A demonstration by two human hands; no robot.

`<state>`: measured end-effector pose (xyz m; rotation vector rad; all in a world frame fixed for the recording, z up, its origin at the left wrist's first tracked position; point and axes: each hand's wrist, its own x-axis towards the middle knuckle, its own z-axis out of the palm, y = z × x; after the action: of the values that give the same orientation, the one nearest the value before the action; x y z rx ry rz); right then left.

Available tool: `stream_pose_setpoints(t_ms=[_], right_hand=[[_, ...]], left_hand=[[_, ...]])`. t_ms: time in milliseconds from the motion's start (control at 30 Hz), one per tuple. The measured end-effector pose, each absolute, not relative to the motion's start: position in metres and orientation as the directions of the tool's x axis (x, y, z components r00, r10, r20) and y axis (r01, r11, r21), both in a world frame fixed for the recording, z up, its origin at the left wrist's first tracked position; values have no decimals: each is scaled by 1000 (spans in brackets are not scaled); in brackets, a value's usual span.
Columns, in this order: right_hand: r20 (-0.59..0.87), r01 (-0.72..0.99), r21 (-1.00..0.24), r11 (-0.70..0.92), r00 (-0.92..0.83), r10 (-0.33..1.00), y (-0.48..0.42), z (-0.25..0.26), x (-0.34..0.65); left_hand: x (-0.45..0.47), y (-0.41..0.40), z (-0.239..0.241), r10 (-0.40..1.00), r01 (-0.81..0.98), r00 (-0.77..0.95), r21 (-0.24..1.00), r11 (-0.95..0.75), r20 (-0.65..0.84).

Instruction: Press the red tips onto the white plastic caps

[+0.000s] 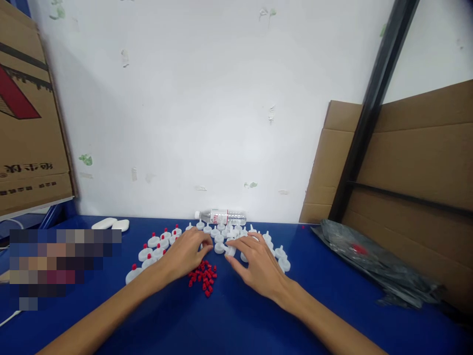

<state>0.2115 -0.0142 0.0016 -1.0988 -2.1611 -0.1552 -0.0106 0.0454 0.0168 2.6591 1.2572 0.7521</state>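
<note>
Spreading across the blue table (236,320): a cluster of white round plastic caps, sorting into two lots. Sitting to the left, capped ones with small red tips already pressed on (153,241), about a dozen by a rough count. Lying to the right and toward the wall, bare white caps without tips (275,251), seemingly as many again. Waiting between the wrists, a loose heap of small red plastic plugs (203,277), plenty of it not yet used, so judging the work at around halfway.

Resting over the middle of the cluster, left hand (185,254), fingers curled loosely, nothing clearly pinched. Reaching beside it, right hand (258,264), fingertips closing on one bare white cap (229,250).

Blurring out a patch at far left; hiding several caps beneath both palms.
</note>
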Motion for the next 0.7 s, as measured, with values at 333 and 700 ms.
stream_pose_setpoints(t_ms=[333, 700], right_hand=[[633, 739, -191, 647, -411, 656, -15, 2, 211], [701, 700, -179, 691, -402, 589, -14, 0, 212]], left_hand=[[4, 29, 28, 793, 342, 477, 751, -564, 379], [2, 36, 23, 828, 157, 508, 919, -363, 240]])
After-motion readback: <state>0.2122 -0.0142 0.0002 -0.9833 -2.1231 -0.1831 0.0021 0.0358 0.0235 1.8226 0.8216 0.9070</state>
